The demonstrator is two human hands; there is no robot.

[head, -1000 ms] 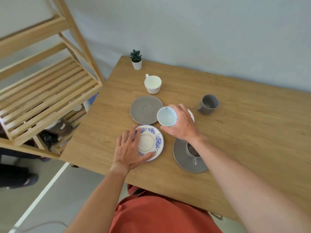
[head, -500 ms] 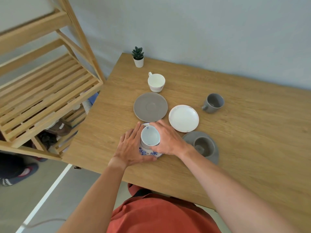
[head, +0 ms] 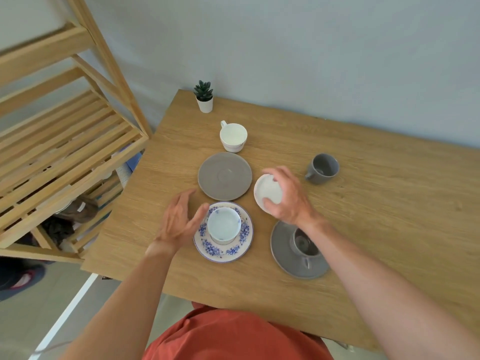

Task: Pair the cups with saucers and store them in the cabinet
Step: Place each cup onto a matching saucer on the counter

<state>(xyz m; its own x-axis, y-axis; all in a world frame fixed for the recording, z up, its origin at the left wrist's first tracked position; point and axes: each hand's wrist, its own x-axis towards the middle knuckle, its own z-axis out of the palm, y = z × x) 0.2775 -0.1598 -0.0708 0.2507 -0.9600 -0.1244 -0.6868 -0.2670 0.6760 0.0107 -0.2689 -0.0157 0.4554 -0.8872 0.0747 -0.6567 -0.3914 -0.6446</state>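
Domestic room, likely a home dining or living corner. Evidence: wooden table (head: pixel 363 203) against a plain pale wall (head: pixel 285 48); small potted succulent (head: pixel 204 97) at the table's far corner; slatted wooden shelf (head: pixel 65 141) beside the table, household odds and ends on its lower tier; teacups and saucers (head: pixel 225 176) on the tabletop; light floor (head: pixel 31 320) below.

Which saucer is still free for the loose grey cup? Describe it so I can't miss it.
On the wooden table, find the small potted plant and the white cup before it. Just nearer lies the grey saucer: bare, unlike its neighbours.
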